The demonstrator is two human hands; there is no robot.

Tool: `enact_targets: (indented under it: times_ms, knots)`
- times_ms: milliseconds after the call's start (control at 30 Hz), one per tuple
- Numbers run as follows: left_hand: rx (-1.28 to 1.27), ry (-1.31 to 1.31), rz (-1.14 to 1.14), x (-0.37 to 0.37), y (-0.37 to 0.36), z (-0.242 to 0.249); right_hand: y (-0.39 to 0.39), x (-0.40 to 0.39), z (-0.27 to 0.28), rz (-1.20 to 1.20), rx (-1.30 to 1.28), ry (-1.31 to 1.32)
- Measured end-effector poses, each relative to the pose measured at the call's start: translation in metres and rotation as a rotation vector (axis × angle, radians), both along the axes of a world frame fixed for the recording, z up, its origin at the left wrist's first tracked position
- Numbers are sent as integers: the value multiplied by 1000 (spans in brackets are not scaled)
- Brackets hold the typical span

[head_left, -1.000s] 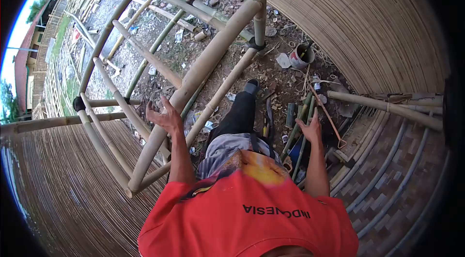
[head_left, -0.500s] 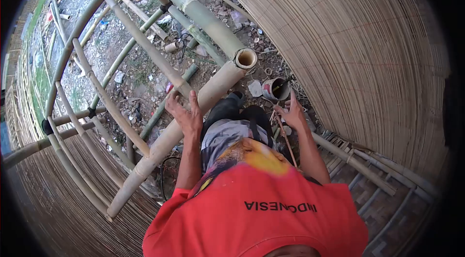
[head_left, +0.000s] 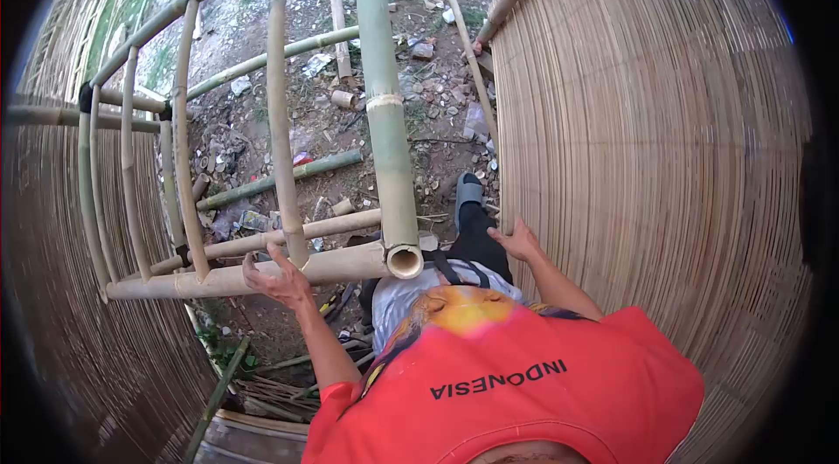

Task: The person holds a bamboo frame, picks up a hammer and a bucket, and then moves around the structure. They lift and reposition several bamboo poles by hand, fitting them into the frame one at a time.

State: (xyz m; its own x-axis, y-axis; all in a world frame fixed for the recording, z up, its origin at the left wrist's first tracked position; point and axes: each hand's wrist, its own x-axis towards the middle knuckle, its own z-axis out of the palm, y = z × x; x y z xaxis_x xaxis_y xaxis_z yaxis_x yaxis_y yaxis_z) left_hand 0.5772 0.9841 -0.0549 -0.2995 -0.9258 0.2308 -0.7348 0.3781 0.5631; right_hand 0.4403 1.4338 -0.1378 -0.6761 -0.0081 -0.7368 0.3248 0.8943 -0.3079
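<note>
My left hand [head_left: 280, 280] lies at the near bamboo pole [head_left: 341, 264] of a bamboo frame, fingers spread and not wrapped round it. It seems to touch the pole beside the foot of an upright bamboo slat [head_left: 284, 141]. To its right, the thick green bamboo pole [head_left: 387, 149] meets the near pole, its hollow cut end facing me. Away from the frame, my right hand [head_left: 520, 244] hangs with fingers apart and nothing in it, close to the edge of a bamboo-slat screen [head_left: 612, 132].
Rubble and litter cover the ground [head_left: 428, 97] beyond the frame. A loose green bamboo piece [head_left: 288, 177] lies across it. My sandalled foot [head_left: 469, 195] stands near the screen. Another slat screen [head_left: 61, 228] rises on the left, and bamboo strips [head_left: 271, 398] lie at lower left.
My view has turned and my body has shifted, so the frame now lies more level across the left. My left hand has moved along the pole. The bucket near my right hand has left view.
</note>
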Motion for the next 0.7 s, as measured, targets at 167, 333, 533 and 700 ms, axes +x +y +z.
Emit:
enact_targets:
  times_ms: [167, 333, 533, 700]
  knots:
    - [-14, -16, 401, -51, 90, 28, 79, -89, -26, 72, 36, 29]
    - [-206, -39, 254, -110, 154, 47, 85, -184, -33, 13, -62, -30]
    - [184, 284, 59, -165, 215, 56, -3, -345, -49, 216, -275, 190]
    - [688, 299, -10, -244, 232, 32, -127, -478, 27, 365, -452, 299]
